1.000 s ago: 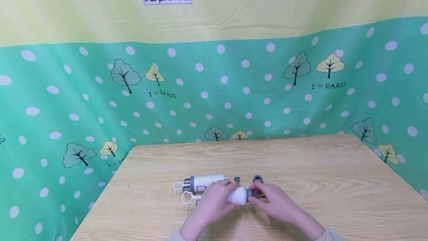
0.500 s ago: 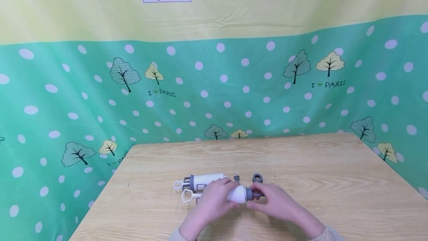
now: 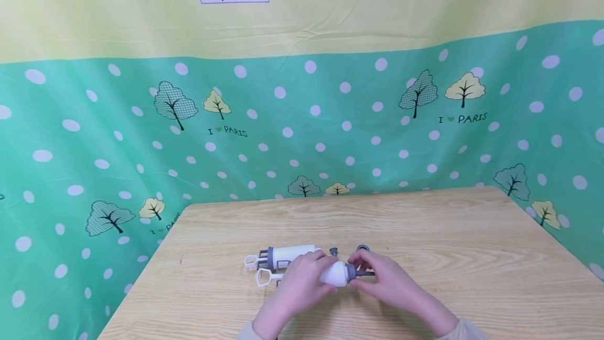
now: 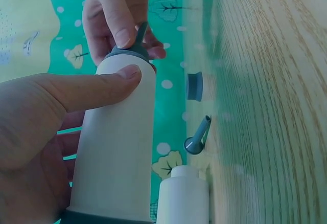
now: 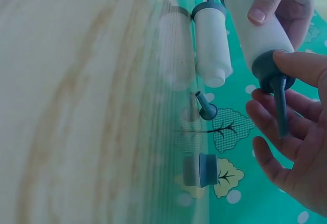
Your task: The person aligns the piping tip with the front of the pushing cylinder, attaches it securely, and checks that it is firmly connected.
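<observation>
My left hand (image 3: 304,277) grips the white barrel of a large plunger syringe (image 4: 117,147), with the thumb laid along it near the front end. A white loop handle (image 3: 264,277) sticks out behind that hand. At the other end my right hand (image 3: 387,281) pinches the grey nozzle cap (image 5: 270,70), its thumb on one side and fingers beneath. The thin grey spout (image 5: 281,106) points away from the barrel. A second syringe (image 3: 292,252) of the same look lies just behind the held one.
On the wooden table (image 3: 448,235), a small loose grey nozzle (image 5: 208,110) lies past the second syringe's tip. Farther right stands a grey ring-shaped cap (image 4: 194,86), partly behind my right fingers in the head view. A green and yellow patterned cloth (image 3: 302,109) hangs behind the table.
My right fingers have shifted around the nozzle cap and now cover part of the ring-shaped cap behind. The left hand and syringe stay nearly in place.
</observation>
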### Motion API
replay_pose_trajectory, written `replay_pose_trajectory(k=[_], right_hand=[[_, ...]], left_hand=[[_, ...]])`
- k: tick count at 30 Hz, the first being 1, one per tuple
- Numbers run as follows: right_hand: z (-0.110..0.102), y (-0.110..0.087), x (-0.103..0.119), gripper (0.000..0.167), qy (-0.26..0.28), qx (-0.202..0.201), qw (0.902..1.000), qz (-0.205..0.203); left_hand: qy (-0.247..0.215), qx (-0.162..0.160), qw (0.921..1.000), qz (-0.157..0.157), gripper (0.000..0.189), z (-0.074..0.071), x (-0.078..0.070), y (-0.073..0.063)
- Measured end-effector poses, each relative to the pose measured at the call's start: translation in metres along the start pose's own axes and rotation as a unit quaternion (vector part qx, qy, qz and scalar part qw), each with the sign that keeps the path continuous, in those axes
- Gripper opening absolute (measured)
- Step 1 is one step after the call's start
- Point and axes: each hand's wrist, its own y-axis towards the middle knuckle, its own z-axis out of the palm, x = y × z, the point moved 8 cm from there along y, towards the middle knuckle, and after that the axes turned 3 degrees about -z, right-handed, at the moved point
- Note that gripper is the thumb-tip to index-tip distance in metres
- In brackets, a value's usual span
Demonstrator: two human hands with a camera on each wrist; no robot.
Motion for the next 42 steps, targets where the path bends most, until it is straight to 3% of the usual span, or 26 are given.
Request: replay_pose_trajectory(k=[6, 23, 34, 42], right_hand=[[0.0013, 0.0002, -0.0009, 0.027, 0.005, 0.007, 0.9999, 0.007], [0.0023, -0.0004, -0.0031, 0.032, -0.061, 0.013, 0.9980, -0.006], [-0.0031, 0.0007, 0.0011, 0.027, -0.017, -0.025, 0.9993, -0.022], [-0.0046, 0.0014, 0.0004, 0.015, 0.019, -0.037, 0.9991, -0.006]], left_hand=[[0.001, 0.000, 1.0000, 0.000, 0.048, -0.0001, 0.0004, -0.0002], [-0.005, 0.001, 1.0000, 0.005, 0.049, -0.0003, -0.0008, -0.0006], [0.000, 0.002, 1.0000, 0.007, 0.047, -0.0001, -0.0018, -0.0008], [0.004, 0.000, 0.9998, 0.018, 0.047, 0.0002, -0.0042, -0.0007]])
